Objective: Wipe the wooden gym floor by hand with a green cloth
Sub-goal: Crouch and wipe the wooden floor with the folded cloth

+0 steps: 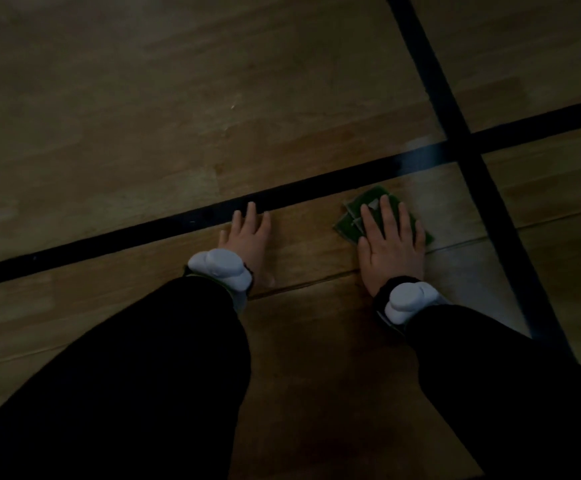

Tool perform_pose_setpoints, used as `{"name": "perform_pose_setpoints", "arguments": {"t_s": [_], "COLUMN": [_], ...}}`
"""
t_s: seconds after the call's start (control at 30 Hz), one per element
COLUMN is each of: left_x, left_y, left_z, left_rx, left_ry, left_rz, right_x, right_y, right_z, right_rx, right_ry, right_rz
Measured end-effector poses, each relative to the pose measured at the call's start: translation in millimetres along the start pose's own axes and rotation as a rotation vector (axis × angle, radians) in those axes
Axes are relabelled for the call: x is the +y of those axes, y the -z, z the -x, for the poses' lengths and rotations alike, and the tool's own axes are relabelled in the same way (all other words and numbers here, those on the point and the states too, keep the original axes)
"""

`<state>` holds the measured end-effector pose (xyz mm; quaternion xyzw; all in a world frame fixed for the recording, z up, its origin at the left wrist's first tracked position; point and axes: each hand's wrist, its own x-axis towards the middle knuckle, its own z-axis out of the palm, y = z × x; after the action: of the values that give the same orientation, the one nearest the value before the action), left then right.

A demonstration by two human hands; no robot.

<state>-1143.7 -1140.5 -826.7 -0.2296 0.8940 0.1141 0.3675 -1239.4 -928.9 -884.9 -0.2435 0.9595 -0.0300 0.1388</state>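
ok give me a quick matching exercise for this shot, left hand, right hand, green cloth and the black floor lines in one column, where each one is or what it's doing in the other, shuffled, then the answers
Column one:
1. left hand
2. right hand
3. green cloth
4. black floor lines

Column two:
A. cross each other up and to the right of the cloth
B. lies flat on the wood under a palm
C. rests bare on the floor, fingertips at the edge of a line
D. presses down on the cloth with straight fingers

Pairs: 1-C, 2-D, 3-B, 4-A
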Motion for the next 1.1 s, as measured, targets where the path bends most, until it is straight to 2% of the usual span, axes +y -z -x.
{"name": "perform_pose_setpoints", "arguments": {"t_s": [0.1, 0.17, 0.43, 0.6, 0.7, 0.93, 1.1], "left_x": [-39, -58, -70, -74, -72, -76, -75], "left_y": [0, -5, -8, -6, -5, -8, -9], "left_z": [9, 14, 17, 16, 17, 13, 13], "left_rx": [-0.066, -0.121, -0.157, -0.168, -0.167, -0.171, -0.162], "left_ry": [0.176, 0.233, 0.225, 0.192, 0.179, 0.175, 0.183], "left_rz": [0.022, 0.005, 0.067, 0.101, 0.125, 0.155, 0.173], "right_x": [-1, -1, 1, -10, -20, -26, -50], "right_y": [0, 2, 3, 14, 13, 9, 11], "right_z": [0, 0, -7, -48, -60, -62, -62], "right_rx": [0.019, 0.021, -0.001, 0.047, 0.122, 0.127, 0.091], "right_ry": [0.000, -0.002, -0.023, -0.289, -0.384, -0.427, -0.352], "right_rz": [0.003, 0.003, 0.013, -0.033, -0.059, -0.045, -0.038]}}
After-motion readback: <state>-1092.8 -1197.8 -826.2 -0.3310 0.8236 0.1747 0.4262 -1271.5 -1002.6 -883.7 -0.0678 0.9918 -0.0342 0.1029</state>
